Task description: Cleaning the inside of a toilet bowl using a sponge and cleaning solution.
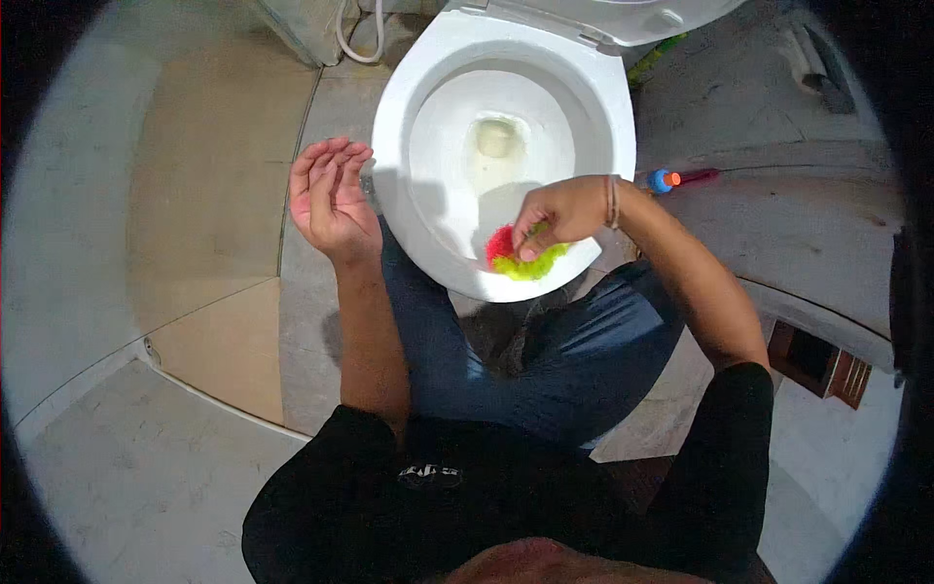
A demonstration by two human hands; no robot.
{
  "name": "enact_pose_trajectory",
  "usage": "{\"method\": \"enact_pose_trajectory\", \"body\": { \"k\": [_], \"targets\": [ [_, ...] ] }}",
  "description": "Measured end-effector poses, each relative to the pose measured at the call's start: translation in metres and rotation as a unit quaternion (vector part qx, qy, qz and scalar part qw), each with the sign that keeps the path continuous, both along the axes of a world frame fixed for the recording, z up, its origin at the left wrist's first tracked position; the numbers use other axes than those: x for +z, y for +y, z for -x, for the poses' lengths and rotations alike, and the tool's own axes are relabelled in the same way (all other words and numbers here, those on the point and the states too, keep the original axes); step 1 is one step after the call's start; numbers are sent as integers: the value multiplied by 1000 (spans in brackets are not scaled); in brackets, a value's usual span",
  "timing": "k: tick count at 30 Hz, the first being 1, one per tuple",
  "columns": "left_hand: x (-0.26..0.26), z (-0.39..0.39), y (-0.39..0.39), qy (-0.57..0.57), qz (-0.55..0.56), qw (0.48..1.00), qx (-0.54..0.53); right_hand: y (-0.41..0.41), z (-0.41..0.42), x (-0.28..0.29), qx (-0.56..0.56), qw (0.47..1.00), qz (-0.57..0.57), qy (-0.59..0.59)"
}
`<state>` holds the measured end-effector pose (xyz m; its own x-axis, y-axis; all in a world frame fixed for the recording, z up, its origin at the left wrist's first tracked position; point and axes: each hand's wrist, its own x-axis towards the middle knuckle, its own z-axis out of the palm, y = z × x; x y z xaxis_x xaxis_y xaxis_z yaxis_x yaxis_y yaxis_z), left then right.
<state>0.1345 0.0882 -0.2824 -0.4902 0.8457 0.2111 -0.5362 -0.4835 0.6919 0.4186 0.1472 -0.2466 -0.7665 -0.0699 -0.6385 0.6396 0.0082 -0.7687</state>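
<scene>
A white toilet bowl [438, 255] stands before me with its lid [642, 18] raised at the back. My right hand [565, 212] grips a scouring pad [529, 267], red on one part and yellow-green on another. The pad lies against the front of the bowl's rim, on the right side, and my fingers cover some of it. Shallow, slightly yellowish water [498, 137] sits in the drain at the bottom. To the left of the rim, my left hand [332, 197] is held palm up with fingers loosely curled and nothing in it.
A bottle with a blue neck and orange cap [662, 181] is right of the bowl, partly hidden by my forearm. Something yellow-green [657, 58] shows behind the bowl at right. A white hose [359, 55] loops at upper left. My knees [423, 292] flank the bowl's front.
</scene>
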Motion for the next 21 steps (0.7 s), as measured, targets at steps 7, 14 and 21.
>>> {"method": "enact_pose_trajectory", "body": {
  "k": [7,14,21],
  "targets": [
    [-2,0,-4,-3,13,1000,10,2,-5,21,78,957,-267,-87],
    [0,-4,-2,-11,-18,1000,-14,77,-52,11,132,676,-711,-140],
    [0,-1,-6,-5,-5,1000,-7,36,-6,12,181,709,-616,-292]
  ]
}}
